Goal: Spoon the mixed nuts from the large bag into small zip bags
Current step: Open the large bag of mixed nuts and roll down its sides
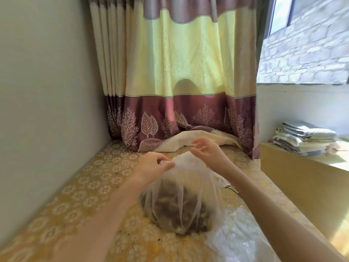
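Note:
A large clear plastic bag (181, 197) holding a brown heap of mixed nuts stands on the table in front of me. Its thin top is drawn upward. My left hand (153, 165) pinches the bag's rim on the left side. My right hand (205, 148) hovers over the far right of the rim with fingers curled and apart; whether it touches the plastic is unclear through the blur. Clear small bags (241, 235) lie flat on the table at the right, beside the large bag. A thin metal piece, maybe the spoon (229, 186), peeks out under my right forearm.
The table (90, 186) has a yellow floral cover and runs along a wall on the left. A yellow and maroon curtain (181, 103) hangs behind, its hem lying on the table. Folded cloths (304, 138) sit on a ledge at the right.

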`<act>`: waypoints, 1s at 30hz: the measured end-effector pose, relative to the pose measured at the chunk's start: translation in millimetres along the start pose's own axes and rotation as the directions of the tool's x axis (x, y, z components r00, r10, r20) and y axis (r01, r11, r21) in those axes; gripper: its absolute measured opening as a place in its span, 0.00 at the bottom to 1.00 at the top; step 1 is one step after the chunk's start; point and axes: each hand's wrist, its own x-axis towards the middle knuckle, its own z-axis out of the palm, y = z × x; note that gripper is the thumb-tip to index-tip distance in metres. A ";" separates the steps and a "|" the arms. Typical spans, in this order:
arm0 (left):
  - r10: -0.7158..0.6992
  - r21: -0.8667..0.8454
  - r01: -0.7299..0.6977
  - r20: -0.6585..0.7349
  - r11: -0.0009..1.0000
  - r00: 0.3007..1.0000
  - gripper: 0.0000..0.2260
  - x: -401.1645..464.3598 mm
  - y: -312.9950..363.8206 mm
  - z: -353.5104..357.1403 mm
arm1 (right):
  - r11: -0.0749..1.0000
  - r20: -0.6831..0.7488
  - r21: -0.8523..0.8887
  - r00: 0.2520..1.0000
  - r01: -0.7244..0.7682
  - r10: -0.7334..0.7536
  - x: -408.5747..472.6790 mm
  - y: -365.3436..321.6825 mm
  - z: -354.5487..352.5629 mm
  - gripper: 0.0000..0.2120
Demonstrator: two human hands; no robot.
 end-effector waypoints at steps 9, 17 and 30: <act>0.015 -0.103 -0.039 -0.227 0.994 0.974 0.06 -8.3 8.7 -18.3 | 0.983 0.046 -0.009 0.982 0.185 -0.184 -8.9 -14.7 10.8 0.08; -0.060 -0.242 0.014 -0.185 0.970 0.981 0.06 1.8 13.6 -27.2 | 0.960 0.191 0.258 0.980 -0.112 0.063 5.6 -20.4 3.2 0.17; -0.367 -0.824 0.158 -0.065 0.545 0.928 0.08 17.5 -20.2 -68.6 | 0.922 -0.121 0.337 0.963 -0.190 0.242 43.7 -12.4 -13.4 0.21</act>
